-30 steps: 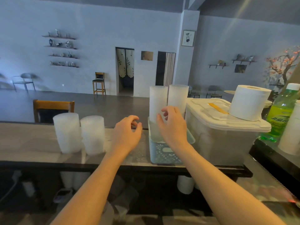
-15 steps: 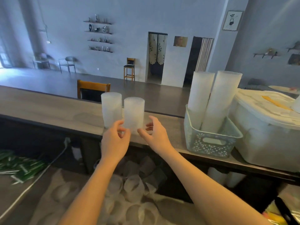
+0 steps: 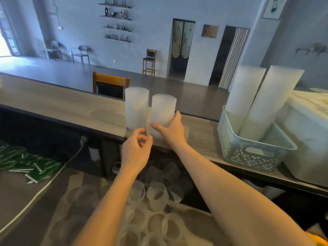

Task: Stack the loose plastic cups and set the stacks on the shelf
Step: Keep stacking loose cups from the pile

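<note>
Two short stacks of frosted ribbed plastic cups stand side by side on the wooden counter shelf (image 3: 71, 107). My right hand (image 3: 170, 130) wraps around the base of the right stack (image 3: 163, 109), thumb in front and fingers behind. My left hand (image 3: 135, 151) hovers just below the left stack (image 3: 136, 107), fingers curled and close together, holding nothing that I can see. Several loose cups (image 3: 156, 196) lie jumbled on the lower surface beneath my arms. Two taller cup stacks (image 3: 257, 98) lean in a pale blue basket (image 3: 252, 153) at the right.
A large white lidded bin (image 3: 308, 132) sits right of the basket. Green packets (image 3: 26, 164) and a white cable (image 3: 44, 185) lie on the lower surface at left. A wooden chair back (image 3: 111, 84) stands beyond the counter.
My view swung left from the basket to the two short stacks. My right hand has left the basket's stacks and closed around the right short stack; my left hand has come up beneath the left one.
</note>
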Action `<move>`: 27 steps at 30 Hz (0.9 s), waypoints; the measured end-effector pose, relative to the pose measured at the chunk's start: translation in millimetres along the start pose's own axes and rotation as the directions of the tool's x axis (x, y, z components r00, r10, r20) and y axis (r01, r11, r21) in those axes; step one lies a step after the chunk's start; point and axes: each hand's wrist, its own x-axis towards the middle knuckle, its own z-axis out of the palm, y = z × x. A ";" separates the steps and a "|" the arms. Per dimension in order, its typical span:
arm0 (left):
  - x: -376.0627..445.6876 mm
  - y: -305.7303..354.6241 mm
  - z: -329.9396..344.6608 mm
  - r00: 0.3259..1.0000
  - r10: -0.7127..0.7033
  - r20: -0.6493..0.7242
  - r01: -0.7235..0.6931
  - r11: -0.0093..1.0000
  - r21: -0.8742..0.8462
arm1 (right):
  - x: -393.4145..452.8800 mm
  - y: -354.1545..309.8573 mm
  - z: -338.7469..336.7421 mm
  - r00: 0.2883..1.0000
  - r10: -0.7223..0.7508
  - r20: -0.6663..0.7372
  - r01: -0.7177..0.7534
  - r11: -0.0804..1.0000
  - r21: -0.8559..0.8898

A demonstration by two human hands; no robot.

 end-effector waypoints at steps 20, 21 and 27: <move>-77.1 -6.3 11.5 0.991 0.031 0.131 -0.029 0.999 -0.018 | -168.8 25.2 -95.6 0.986 -0.125 -0.112 0.136 0.986 0.098; -85.1 -11.5 15.1 0.989 0.017 0.149 -0.014 1.000 -0.017 | -179.5 31.4 -98.3 0.988 -0.110 -0.108 0.120 0.988 0.093; -130.3 -42.9 43.7 0.965 -0.081 0.249 0.083 0.997 0.002 | -225.5 69.5 -106.1 0.996 -0.014 -0.086 0.021 0.996 0.081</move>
